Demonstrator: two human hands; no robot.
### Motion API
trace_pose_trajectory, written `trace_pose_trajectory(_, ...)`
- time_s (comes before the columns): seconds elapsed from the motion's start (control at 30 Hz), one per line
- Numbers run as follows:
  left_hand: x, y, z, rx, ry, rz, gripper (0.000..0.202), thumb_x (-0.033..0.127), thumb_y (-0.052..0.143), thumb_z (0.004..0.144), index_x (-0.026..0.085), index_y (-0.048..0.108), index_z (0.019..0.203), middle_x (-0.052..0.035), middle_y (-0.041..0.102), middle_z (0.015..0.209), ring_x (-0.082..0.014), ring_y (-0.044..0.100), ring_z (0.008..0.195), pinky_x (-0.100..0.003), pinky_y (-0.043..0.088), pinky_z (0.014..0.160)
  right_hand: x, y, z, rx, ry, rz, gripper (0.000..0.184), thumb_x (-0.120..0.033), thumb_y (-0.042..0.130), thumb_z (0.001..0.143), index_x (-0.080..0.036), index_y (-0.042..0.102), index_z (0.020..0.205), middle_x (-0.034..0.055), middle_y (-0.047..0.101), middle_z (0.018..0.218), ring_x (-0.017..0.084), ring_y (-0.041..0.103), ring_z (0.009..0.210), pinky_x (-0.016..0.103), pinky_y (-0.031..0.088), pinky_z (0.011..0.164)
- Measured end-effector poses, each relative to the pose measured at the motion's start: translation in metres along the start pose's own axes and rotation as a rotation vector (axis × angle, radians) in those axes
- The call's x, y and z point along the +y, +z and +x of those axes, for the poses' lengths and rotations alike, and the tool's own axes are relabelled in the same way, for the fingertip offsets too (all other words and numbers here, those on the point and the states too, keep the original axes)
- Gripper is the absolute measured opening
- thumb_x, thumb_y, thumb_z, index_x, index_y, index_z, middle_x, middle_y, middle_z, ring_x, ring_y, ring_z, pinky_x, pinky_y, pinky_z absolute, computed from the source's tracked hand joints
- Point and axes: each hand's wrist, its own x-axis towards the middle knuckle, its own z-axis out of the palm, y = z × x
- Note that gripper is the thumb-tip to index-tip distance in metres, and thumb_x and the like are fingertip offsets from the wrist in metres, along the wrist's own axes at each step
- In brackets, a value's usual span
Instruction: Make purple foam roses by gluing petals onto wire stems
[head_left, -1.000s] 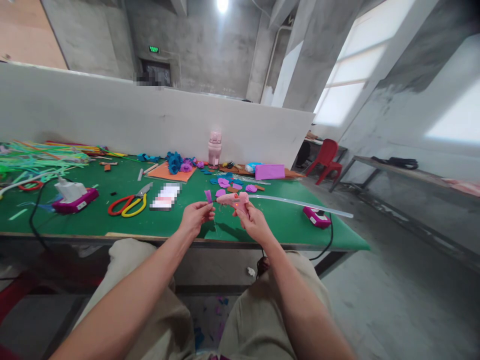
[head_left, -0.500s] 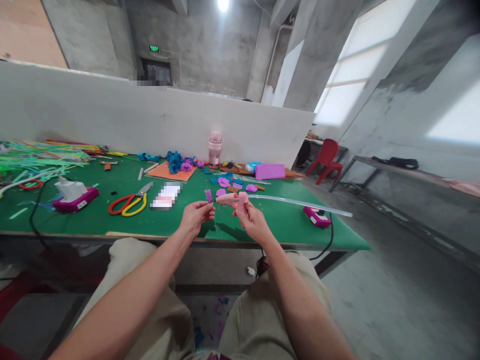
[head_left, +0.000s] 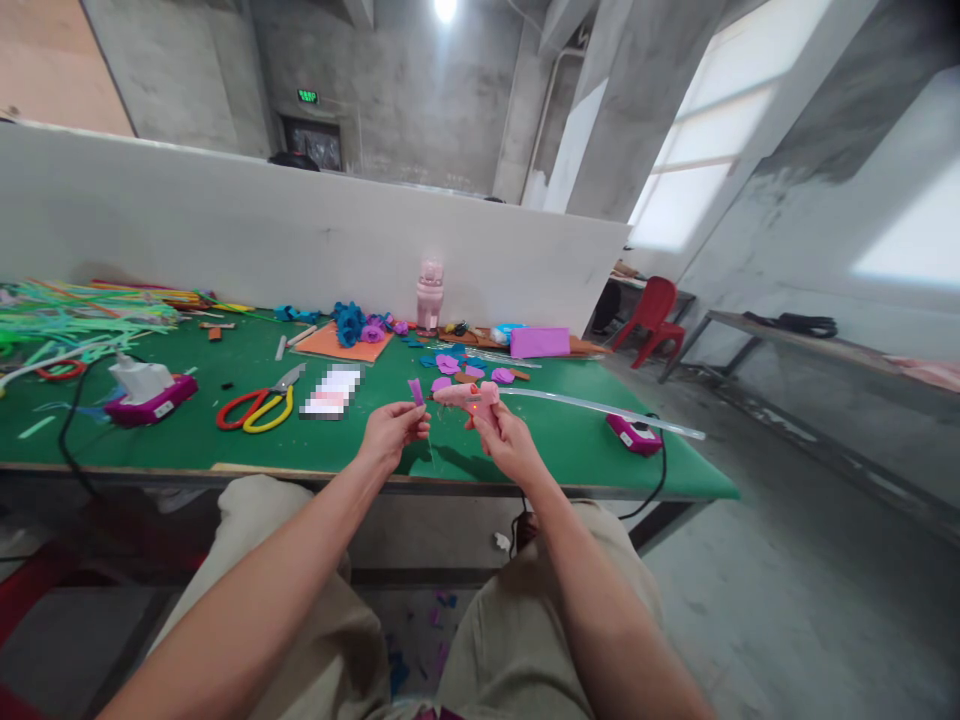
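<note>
My left hand (head_left: 391,433) pinches a small strip of purple paper (head_left: 417,391) that sticks up above the fingertips. My right hand (head_left: 508,437) is wrapped round the handle of a pink hot glue gun (head_left: 472,396). The gun's nozzle points left, close to the purple paper; whether they touch I cannot tell. Out of the gun's back runs a long clear glue stick (head_left: 600,404) to the right. Behind the gun lie cut purple petals (head_left: 448,364) mixed with blue and brown pieces.
Red-and-yellow-handled scissors (head_left: 259,405) lie left on the green table (head_left: 300,450), beside a power strip (head_left: 154,400). Another power strip (head_left: 634,433) sits at the right. Paper flowers (head_left: 351,325) rest on orange sheets (head_left: 341,345). A pink bottle (head_left: 430,298) stands by the white partition (head_left: 322,240).
The glue gun has shifted very slightly to the right, its nozzle a little farther from the purple paper. My left hand stays almost still.
</note>
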Motion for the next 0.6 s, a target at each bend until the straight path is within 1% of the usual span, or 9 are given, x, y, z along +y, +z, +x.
trace_pose_trajectory(0.17,-0.0004,-0.0002,0.0006,-0.004,-0.005,-0.004,0.017,0.016,0.073,0.061,0.008,0.06,0.068,-0.0049,0.064,0.058,-0.009,0.056,0.046,-0.022,0.049,0.046,0.0016,-0.0015,-0.0002,-0.019,0.007,-0.011,0.031,-0.035,0.041,0.086,-0.013,0.062,0.086,0.001,0.055,0.054,0.013,0.054,0.052,0.023,0.043,0.055)
trace_pose_trajectory(0.33,-0.0007,-0.0009,0.0015,-0.002,-0.005,-0.007,0.016,0.015,0.073,0.061,0.008,0.061,0.068,-0.0052,0.064,0.058,-0.0091,0.056,0.045,-0.022,0.048,0.046,-0.0001,-0.0009,-0.0007,-0.044,0.011,-0.031,0.031,-0.034,0.041,0.086,-0.013,0.062,0.088,0.0013,0.055,0.053,0.015,0.055,0.052,0.024,0.042,0.055)
trace_pose_trajectory(0.6,-0.0004,-0.0006,0.0008,0.0,-0.004,-0.005,0.017,0.016,0.074,0.06,0.008,0.061,0.069,-0.0057,0.064,0.059,-0.0094,0.056,0.046,-0.022,0.049,0.047,-0.002,-0.0015,-0.0006,-0.024,0.005,-0.018,0.032,-0.035,0.04,0.086,-0.013,0.063,0.087,0.001,0.054,0.05,0.015,0.054,0.051,0.023,0.042,0.054)
